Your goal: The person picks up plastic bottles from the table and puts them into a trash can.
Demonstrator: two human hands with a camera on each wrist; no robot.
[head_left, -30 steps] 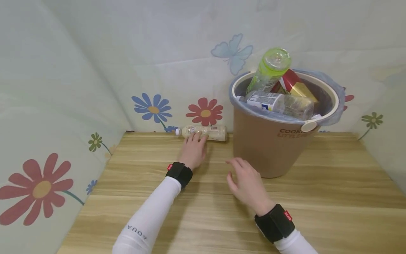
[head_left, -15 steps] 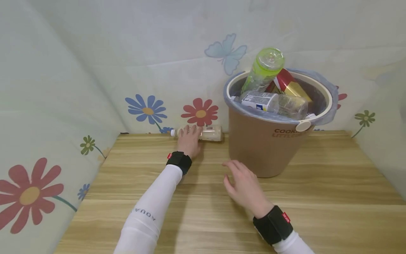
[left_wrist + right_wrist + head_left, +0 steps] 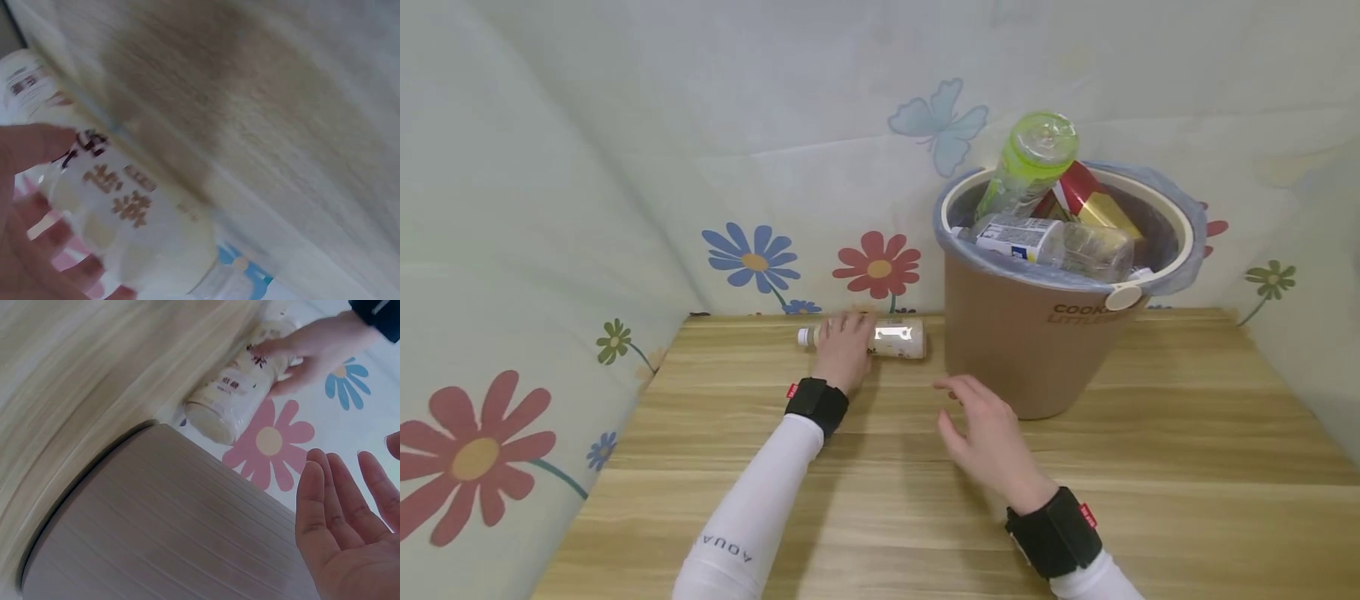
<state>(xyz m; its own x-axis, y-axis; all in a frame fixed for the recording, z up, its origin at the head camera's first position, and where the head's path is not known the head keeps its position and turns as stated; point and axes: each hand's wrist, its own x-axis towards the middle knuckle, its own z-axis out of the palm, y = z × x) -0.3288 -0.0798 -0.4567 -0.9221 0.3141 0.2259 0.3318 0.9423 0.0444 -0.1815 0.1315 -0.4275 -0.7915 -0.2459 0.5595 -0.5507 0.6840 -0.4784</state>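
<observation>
A plastic bottle (image 3: 898, 339) with a white cap and cream-coloured print lies on its side on the wooden table, close to the back wall. My left hand (image 3: 844, 350) grips it around the middle; in the left wrist view the thumb (image 3: 44, 145) presses one side and the fingers curl behind the bottle (image 3: 147, 215). Its cap end points left. My right hand (image 3: 988, 437) hovers in front of the brown bin (image 3: 1022, 350), holding nothing, its fingers loosely bent. The right wrist view shows that palm (image 3: 356, 569) beside the bin's ribbed wall.
The bin has a bluish liner (image 3: 1187, 258) over its rim. A green-banded bottle (image 3: 1030, 162), a clear bottle with a white label (image 3: 1018, 237) and a red and gold carton (image 3: 1097, 204) fill its top. A flowered cloth wall (image 3: 775, 167) stands behind the wooden table (image 3: 880, 517).
My left hand has slid toward the cap end, taken hold of the bottle and drawn it slightly away from the wall. My right hand has stayed nearly in place.
</observation>
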